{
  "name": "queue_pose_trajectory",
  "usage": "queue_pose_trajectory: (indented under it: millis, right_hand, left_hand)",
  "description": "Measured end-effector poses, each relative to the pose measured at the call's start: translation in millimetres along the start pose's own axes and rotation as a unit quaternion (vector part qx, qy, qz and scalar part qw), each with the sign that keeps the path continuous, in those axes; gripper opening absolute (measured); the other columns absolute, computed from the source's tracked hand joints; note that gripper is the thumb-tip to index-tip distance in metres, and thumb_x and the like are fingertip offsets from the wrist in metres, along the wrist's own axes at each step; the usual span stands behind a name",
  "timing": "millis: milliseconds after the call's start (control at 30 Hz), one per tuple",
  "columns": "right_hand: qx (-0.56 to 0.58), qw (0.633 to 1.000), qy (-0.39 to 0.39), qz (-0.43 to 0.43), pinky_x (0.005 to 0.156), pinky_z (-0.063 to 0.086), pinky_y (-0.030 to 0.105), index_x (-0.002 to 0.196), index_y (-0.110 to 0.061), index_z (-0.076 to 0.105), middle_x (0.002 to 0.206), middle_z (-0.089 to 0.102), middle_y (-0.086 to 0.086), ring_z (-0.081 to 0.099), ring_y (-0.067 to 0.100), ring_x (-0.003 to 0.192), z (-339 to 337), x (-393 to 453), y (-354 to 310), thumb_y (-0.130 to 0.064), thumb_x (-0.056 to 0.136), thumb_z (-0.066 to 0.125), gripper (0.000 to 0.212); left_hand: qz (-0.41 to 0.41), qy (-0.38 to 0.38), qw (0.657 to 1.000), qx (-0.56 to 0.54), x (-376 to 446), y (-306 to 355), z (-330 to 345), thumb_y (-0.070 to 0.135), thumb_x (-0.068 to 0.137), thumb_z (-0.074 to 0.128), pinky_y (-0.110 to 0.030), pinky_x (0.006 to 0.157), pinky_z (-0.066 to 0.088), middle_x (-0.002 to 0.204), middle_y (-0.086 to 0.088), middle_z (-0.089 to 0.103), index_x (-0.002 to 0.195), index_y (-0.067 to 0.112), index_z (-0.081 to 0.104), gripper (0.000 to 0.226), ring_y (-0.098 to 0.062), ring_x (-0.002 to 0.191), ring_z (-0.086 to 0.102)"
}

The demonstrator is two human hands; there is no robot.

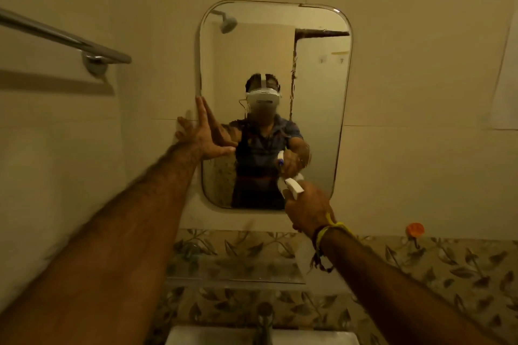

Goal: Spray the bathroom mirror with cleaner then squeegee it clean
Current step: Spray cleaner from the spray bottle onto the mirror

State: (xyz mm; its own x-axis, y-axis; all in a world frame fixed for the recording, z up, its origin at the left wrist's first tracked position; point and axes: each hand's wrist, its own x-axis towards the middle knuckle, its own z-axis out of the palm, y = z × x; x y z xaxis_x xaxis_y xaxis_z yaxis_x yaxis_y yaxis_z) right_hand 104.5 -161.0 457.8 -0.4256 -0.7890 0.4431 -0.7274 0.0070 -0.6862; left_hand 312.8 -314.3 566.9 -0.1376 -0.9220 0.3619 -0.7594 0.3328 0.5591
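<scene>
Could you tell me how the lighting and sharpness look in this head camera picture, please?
Head view: dim, yellowish light overall; the left hand against the mirror is motion-blurred; the spray bottle in the right hand is soft; wide-angle distortion bends the towel bar.

Mirror [308,92] on wall above glass shelf [235,272]; towel bar [64,38] left; tap [265,322] below shelf.
</scene>
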Motion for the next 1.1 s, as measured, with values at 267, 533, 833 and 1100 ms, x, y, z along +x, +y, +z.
queue_pose_trajectory:
  millis: [267, 533, 833, 1100]
  right_hand:
    - [0.015, 0.978, 0.087, -0.190, 0.089, 0.057, 0.042, 0.127, -0.014, 0.057, 0.117, 0.063, 0.009, 0.063, 0.026, 0.104, -23.4, 35.2, -107.1, -0.026, 0.098, 0.054, 0.032]
    - [0.149, 0.963, 0.142, -0.175, 0.069, 0.063, 0.045, 0.122, -0.014, 0.063, 0.104, 0.069, 0.008, 0.070, 0.026, 0.084, -64.1, 56.3, -148.9, -0.025, 0.095, 0.061, 0.030]
    - [0.141, 0.972, 0.169, -0.078, 0.059, 0.062, 0.046, 0.108, -0.014, 0.070, 0.092, 0.072, 0.009, 0.070, 0.030, 0.074, -85.0, 16.4, -65.9, -0.032, 0.092, 0.063, 0.025]
    - [0.123, 0.968, 0.217, 0.007, 0.046, 0.054, 0.023, 0.106, -0.011, 0.069, 0.074, 0.061, -0.003, 0.066, 0.021, 0.060, -74.0, -64.0, 63.7, -0.031, 0.094, 0.061, 0.025]
  left_hand:
    - [0.030, -0.026, 0.999, -0.010, 7.2, 3.5, -34.9, 0.041, 0.075, 0.087, -0.056, 0.118, 0.034, 0.165, -0.023, 0.018, 0.136, 0.035, -0.053, 0.153, -0.045, 0.143, 0.038]
    - [-0.022, -0.086, 0.996, 0.020, 1.0, 13.0, -36.3, 0.048, 0.075, 0.085, -0.061, 0.121, 0.024, 0.166, -0.026, -0.012, 0.139, 0.041, -0.047, 0.147, -0.048, 0.152, 0.013]
    - [0.078, 0.100, 0.990, 0.063, -42.5, 20.2, 27.6, 0.058, 0.082, 0.074, -0.065, 0.122, 0.014, 0.167, -0.021, -0.011, 0.156, 0.033, -0.025, 0.126, -0.051, 0.152, -0.002]
    - [0.260, 0.016, 0.965, -0.011, -166.2, 58.7, 170.7, 0.060, 0.089, 0.063, -0.057, 0.123, 0.004, 0.169, -0.013, -0.015, 0.159, 0.028, -0.014, 0.109, -0.038, 0.155, -0.012]
